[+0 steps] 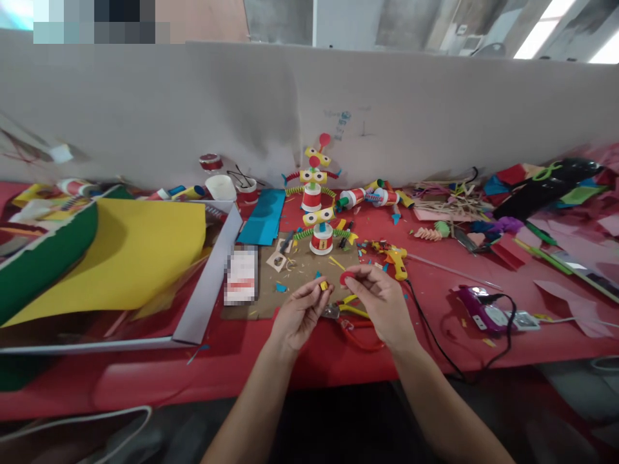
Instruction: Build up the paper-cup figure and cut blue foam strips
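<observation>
Between thumb and fingers, my left hand (302, 309) pinches a small yellow piece (324, 285). A red disc (347, 278) is pinched by my right hand (380, 296), a short way to the right of the yellow piece and apart from it. Just beyond both hands stands a paper-cup robot figure (321, 240) with a yellow eye strip and green spring-folded arms, on a brown cardboard sheet (302, 264). Two similar figures (312, 195) stand behind it. Yellow-handled pliers (355, 310) and red-handled scissors (362, 338) lie partly hidden under my hands.
A yellow glue gun (398, 263) lies to the right, its black cord running to a purple power adapter (483, 309). Blue paper sheets (264, 216) lie behind on the left. A large box (193, 309) with yellow card fills the left side. Paper scraps (512, 248) crowd the right.
</observation>
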`<state>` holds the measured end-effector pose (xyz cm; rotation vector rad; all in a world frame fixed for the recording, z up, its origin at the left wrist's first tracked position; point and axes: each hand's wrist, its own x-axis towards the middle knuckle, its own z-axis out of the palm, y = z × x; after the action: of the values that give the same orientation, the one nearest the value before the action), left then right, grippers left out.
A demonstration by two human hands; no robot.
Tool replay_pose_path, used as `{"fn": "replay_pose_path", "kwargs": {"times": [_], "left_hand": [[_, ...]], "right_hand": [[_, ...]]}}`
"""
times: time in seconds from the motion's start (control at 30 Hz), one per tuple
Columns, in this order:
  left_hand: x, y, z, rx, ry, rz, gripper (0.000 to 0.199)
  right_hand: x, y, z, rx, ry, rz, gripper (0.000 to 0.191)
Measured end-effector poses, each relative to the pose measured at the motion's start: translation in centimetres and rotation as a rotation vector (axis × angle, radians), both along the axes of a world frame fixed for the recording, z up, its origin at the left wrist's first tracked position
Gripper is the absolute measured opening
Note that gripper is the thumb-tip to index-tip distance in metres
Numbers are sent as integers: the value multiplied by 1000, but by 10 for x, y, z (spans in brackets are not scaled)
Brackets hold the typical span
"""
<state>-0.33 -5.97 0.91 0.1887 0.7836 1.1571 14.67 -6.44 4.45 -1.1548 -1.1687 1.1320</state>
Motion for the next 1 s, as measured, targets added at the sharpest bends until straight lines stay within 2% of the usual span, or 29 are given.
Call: {"fn": "replay_pose_path", "kwargs": {"times": [0.2,0.3,0.43,0.7,1.0], "left_hand": [[6,-9,1,72,11,97,17],[9,-12,4,44,-1,128,20],[13,-13,9,3,-65,137,20],[13,-16,10,42,-96,152,14],[10,-17,10,87,-81,103,24]], "right_hand": [[-15,-6,3,40,-113,14,17],[-17,-8,0,39,-119,-10,19],[-18,-8,-3,22,-114,-36,19],[-19,-7,0,31,-93,-33,17],[-18,-7,2,25,-104,-15,16]]}}
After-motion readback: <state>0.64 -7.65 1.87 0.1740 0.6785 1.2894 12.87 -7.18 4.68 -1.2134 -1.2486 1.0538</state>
